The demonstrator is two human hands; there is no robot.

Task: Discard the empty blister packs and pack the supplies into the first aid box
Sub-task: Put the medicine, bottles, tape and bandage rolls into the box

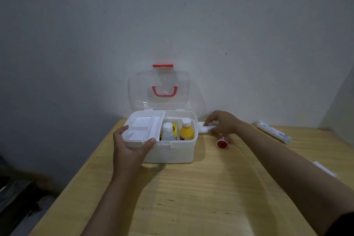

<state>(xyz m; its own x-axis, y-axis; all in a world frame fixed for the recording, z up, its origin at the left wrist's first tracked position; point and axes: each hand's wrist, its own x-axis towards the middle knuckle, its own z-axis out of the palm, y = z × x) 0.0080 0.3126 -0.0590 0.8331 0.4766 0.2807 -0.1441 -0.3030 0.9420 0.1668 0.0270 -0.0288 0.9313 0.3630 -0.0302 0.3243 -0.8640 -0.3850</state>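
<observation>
White tray [142,128] gripped left; right grips roll [203,127].

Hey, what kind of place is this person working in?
Probably a plain room at home: a wooden table pushed into the corner of bare, scuffed walls, with a household first aid box on it. Nothing clinical shows.

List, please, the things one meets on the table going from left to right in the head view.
Left hand on the white inner tray → clear bottle → yellow bottle → right hand → long white wrapped roll.
</observation>
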